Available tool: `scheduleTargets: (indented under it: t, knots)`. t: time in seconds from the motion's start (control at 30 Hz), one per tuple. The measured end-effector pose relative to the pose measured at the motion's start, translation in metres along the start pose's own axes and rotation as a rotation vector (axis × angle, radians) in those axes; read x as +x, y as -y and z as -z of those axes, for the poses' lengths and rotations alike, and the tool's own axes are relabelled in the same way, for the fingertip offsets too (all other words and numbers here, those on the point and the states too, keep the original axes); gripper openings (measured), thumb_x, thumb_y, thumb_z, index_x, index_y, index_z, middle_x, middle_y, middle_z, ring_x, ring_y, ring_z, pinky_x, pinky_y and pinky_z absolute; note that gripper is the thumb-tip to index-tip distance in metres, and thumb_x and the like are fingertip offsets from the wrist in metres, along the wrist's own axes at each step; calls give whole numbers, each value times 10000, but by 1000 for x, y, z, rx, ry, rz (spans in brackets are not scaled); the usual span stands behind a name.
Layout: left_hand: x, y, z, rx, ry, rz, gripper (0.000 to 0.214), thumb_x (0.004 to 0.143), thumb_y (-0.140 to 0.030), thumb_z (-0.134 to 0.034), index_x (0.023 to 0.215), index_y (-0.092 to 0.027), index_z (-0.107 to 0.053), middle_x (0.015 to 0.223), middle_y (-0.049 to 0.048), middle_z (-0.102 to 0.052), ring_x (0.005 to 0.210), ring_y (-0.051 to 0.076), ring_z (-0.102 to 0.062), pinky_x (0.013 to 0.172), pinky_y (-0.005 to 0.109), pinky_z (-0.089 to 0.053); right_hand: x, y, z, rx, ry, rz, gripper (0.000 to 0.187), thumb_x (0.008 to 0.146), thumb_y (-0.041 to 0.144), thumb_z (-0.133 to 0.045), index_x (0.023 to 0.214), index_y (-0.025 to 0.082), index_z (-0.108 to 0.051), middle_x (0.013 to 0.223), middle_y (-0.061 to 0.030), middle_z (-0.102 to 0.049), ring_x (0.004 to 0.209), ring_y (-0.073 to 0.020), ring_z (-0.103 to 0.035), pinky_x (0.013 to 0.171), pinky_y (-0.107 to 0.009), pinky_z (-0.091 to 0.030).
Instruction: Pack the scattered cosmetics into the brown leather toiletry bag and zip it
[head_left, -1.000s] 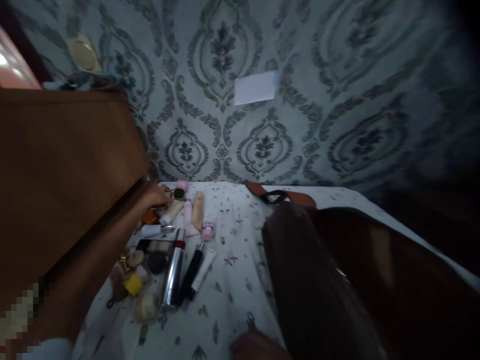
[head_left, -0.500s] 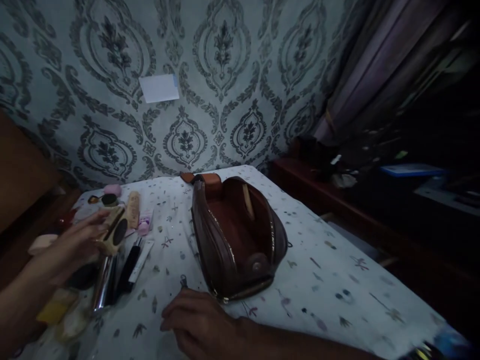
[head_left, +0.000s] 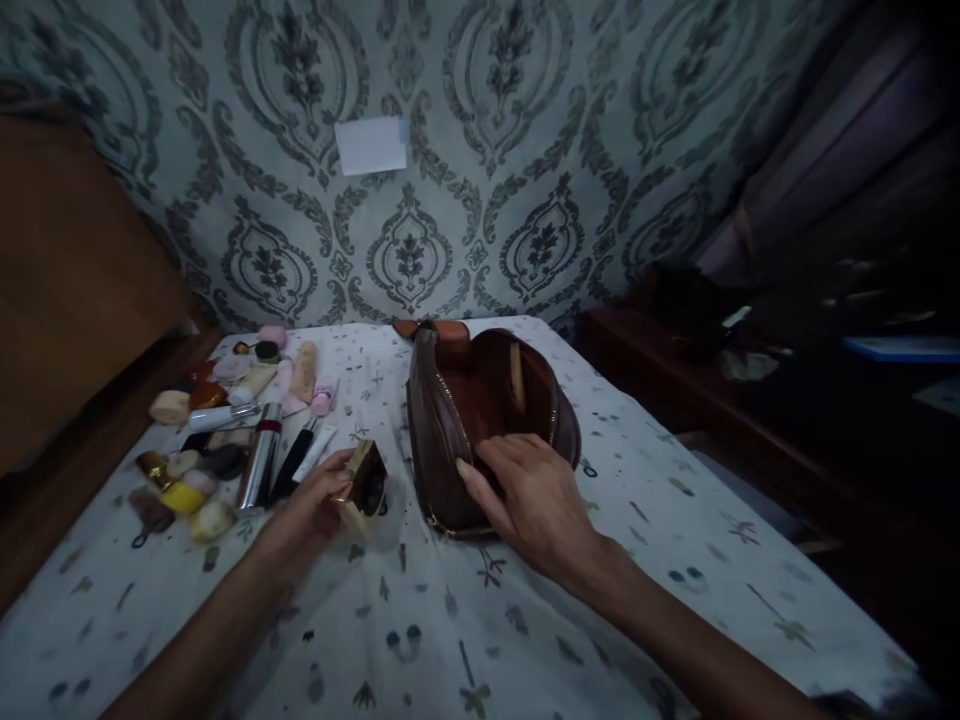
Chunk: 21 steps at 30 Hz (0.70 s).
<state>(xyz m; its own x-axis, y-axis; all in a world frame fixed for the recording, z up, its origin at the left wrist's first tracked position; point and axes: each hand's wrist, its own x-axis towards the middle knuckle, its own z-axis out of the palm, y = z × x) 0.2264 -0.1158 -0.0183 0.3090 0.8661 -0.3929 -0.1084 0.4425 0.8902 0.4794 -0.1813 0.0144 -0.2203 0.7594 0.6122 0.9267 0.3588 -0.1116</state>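
Note:
My left hand (head_left: 309,508) grips a small gold square compact (head_left: 363,489) with a dark round centre, held just left of a brown leather pouch (head_left: 439,440). The pouch lies unzipped on a white patterned sheet (head_left: 465,620), its reddish lining showing. My right hand (head_left: 529,495) rests on the pouch's near rim, fingers curled over the edge of the opening.
Several cosmetics lie spread at the left: a silver tube (head_left: 259,467), black tubes (head_left: 292,475), a beige tube (head_left: 304,371), pink bottles, sponges (head_left: 169,407). A wooden headboard (head_left: 75,290) stands left, patterned wallpaper with a white note (head_left: 370,145) behind, a dark wooden stand (head_left: 675,370) right.
My left hand has carried the gold compact from the pile of cosmetics rightward to the pouch. My right hand has risen from the sheet onto the pouch's rim.

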Motion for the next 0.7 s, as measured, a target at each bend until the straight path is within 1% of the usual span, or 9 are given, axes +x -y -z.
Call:
scheduleTargets:
  t: [0.13, 0.2, 0.27, 0.33, 0.4, 0.43, 0.5, 0.6, 0.7]
  knots:
    - [-3, 8, -1, 192, 93, -136, 473, 738, -404, -675, 1188, -262, -631, 1184, 35, -680, 1016, 238, -658, 784, 299, -531, -1, 3, 0, 112, -90, 75, 434, 1018, 304, -478, 596, 205, -486, 518, 21, -464, 475, -119, -463, 496, -269, -332]
    - [-5, 6, 2, 390, 83, -225, 469, 776, -436, -654, 1215, -274, -617, 1203, 50, -663, 1068, 259, -640, 838, 327, -524, -5, 3, 5, 178, -146, 155, 277, 996, 226, -504, 734, 185, -582, 608, -8, -557, 554, -141, -539, 534, -268, -406]
    - [-6, 6, 9, 630, 18, -368, 463, 758, -431, -656, 1194, -278, -627, 1226, 68, -641, 1121, 287, -615, 914, 370, -508, -14, -4, 12, 202, -249, 214, 127, 962, 158, -520, 1016, 170, -635, 854, -83, -677, 772, -200, -645, 670, -321, -508]
    - [-6, 11, 18, 891, -69, -525, 448, 741, -389, -642, 1180, -298, -636, 1270, 74, -613, 1171, 310, -590, 981, 415, -482, -24, -24, 17, 165, -403, 159, 299, 944, 140, -507, 1228, 198, -582, 1095, -137, -676, 1005, -264, -651, 833, -429, -528]
    - [-3, 20, 27, 1134, -140, -610, 455, 731, -352, -625, 1185, -322, -640, 1296, 88, -608, 1204, 352, -572, 1004, 479, -464, -32, -58, 15, 83, -535, -70, 309, 974, 191, -444, 1259, 214, -563, 1139, -143, -658, 1082, -289, -628, 911, -488, -503]
    - [-1, 24, 29, 1232, -172, -621, 455, 728, -342, -623, 1183, -328, -645, 1311, 102, -607, 1222, 381, -559, 1003, 518, -456, -34, -79, 12, 41, -521, -236, 308, 1000, 227, -382, 1255, 200, -554, 1153, -150, -648, 1101, -288, -622, 937, -492, -498]
    - [0, 29, 26, 1352, -199, -641, 458, 750, -345, -616, 1208, -329, -639, 1354, 127, -593, 1276, 425, -513, 1017, 584, -425, -34, -123, -2, -105, -230, -486, 395, 1030, 276, -239, 1302, 171, -506, 1240, -170, -619, 1159, -271, -604, 969, -460, -503]
    - [-6, 19, 4, 1319, -110, -751, 548, 859, -382, -562, 1399, -332, -484, 1430, 123, -535, 1348, 380, -462, 1084, 558, -385, -27, -176, -33, -164, -8, -543, 423, 1017, 255, -266, 1274, 95, -562, 1252, -223, -631, 1181, -298, -607, 986, -460, -503]
    - [-13, -10, -30, 1197, 65, -857, 660, 943, -347, -487, 1543, -343, -213, 1487, 100, -452, 1316, 277, -501, 1044, 406, -453, -16, -201, -64, -203, 189, -490, 354, 1020, 306, -422, 1288, 141, -584, 1299, -165, -632, 1183, -266, -614, 1011, -453, -490]
